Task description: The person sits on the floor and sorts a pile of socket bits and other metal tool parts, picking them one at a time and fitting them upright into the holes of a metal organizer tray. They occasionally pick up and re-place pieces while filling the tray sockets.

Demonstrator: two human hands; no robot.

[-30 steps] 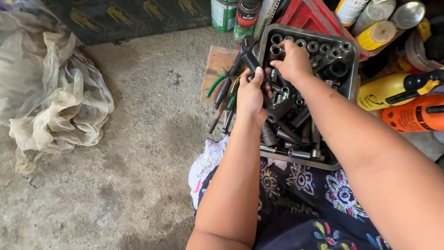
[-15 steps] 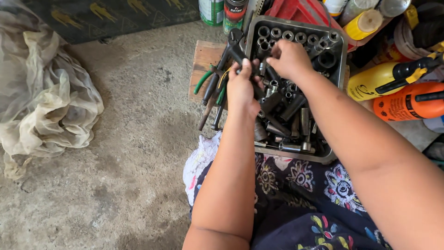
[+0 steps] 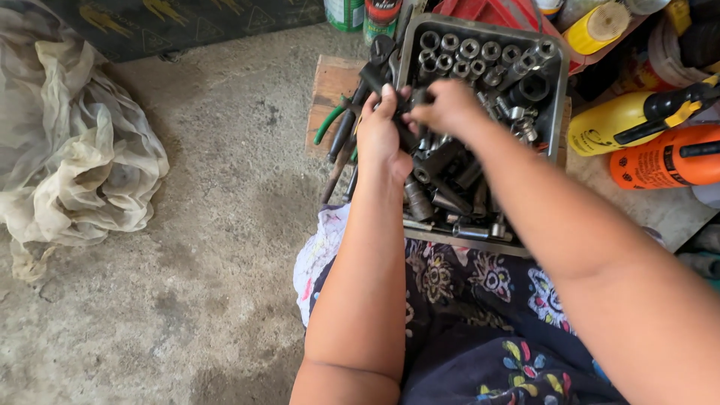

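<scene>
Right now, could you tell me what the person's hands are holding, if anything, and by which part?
Both the left hand and right hand pinch a small dark part between their fingertips above the socket tray; what the part is, and where exactly it is gripped, cannot be told.

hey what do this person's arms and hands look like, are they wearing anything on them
Both arms are bare from the upper arm down: no sleeves, gloves, watch or bracelets show. The left hand and right hand are bare too, and no rings can be made out. The only clothing in view is a dark garment with a colourful flower print over the lap, with a lighter printed cloth at its edge.
</scene>
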